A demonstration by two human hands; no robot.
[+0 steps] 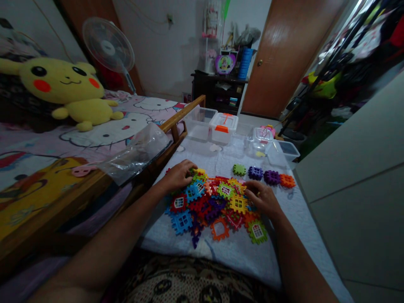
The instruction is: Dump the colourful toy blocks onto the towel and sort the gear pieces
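A heap of plastic interlocking building blocks (217, 204) lies on the cloth-covered table in front of me. They are flat, notched squares in several colours, some with window inserts. My left hand (180, 174) rests at the heap's far left edge, fingers loosely bent and touching a yellow block (200, 172). At the right edge is my right hand (262, 197), its fingers apart beside a yellow window block (238, 203). Nothing is plainly gripped in either hand. Beyond the heap, a row holds a green block (239, 169), a dark blue block (255, 172), a purple block (272, 177) and an orange block (287, 181).
Clear plastic boxes (200, 126) stand at the table's far end, one lidded box (223, 128) with orange clips. A wooden bed rail (179, 115) with a plastic bag (139, 151) runs along the left. A pale cabinet (356, 176) borders the right side.
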